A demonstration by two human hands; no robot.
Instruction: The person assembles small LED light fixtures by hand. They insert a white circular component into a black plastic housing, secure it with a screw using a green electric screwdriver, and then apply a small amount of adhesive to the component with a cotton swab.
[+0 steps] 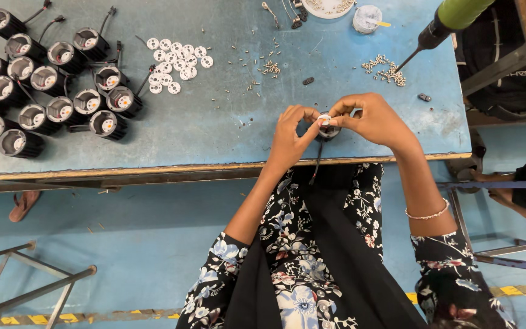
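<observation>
Blue and scuffed, the table (214,122) stands on a blue floor (123,244) with striped tape along it. At the table's near edge, towards its right end, the left hand (290,137) and right hand (369,119) meet over a small black lamp housing (327,132), fingers of both pinched closed on a white disc (324,119) atop it. More black housings (50,85) crowd the left end, loose white discs (175,64) beside them. Small screws (385,70) lie scattered toward the far right corner, under the tip of a green-handled screwdriver (439,24).
</observation>
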